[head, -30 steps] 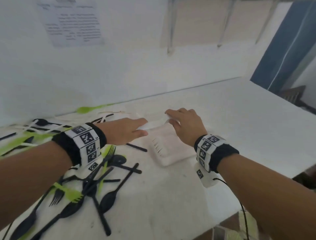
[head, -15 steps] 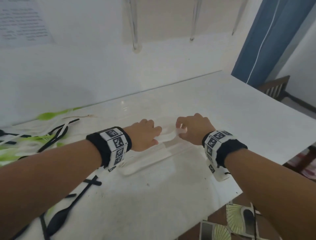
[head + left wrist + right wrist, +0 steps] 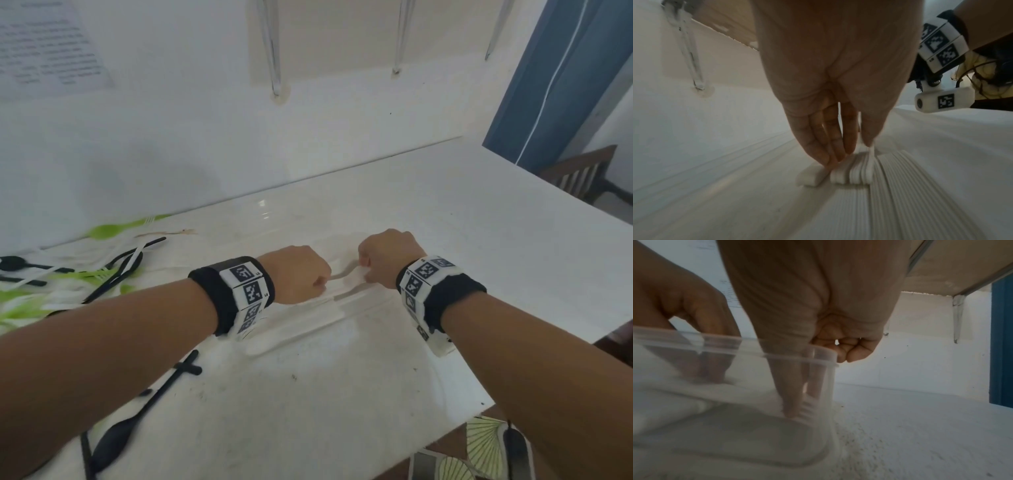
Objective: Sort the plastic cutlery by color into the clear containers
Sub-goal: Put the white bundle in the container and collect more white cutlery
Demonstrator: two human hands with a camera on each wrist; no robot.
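Both hands are pinching white cutlery [image 3: 346,274] inside the clear container [image 3: 797,356] on the table [image 3: 445,222]: left hand [image 3: 298,274] at the handles, right hand [image 3: 387,257] at the tines. Lowering both ends level and releasing together should be keeping the pieces aligned.

Hands: two, a left hand [image 3: 296,274] and a right hand [image 3: 388,257], centre frame in the head view.
Wrist bands with markers: two, one per wrist [image 3: 239,291].
Clear container [image 3: 799,353]: one, seen at lower left in the right wrist view.
White cutlery [image 3: 853,172]: one stacked bundle inside the container; pieces too blurred to count singly.
Black cutlery [image 3: 116,435]: at least four pieces, left side of the head view.
Green cutlery [image 3: 113,231]: at least two, upper left; others smeared.
Wall brackets [image 3: 272,51]: three, along the top.
Posted paper sheet [image 3: 48,44]: one, upper left.
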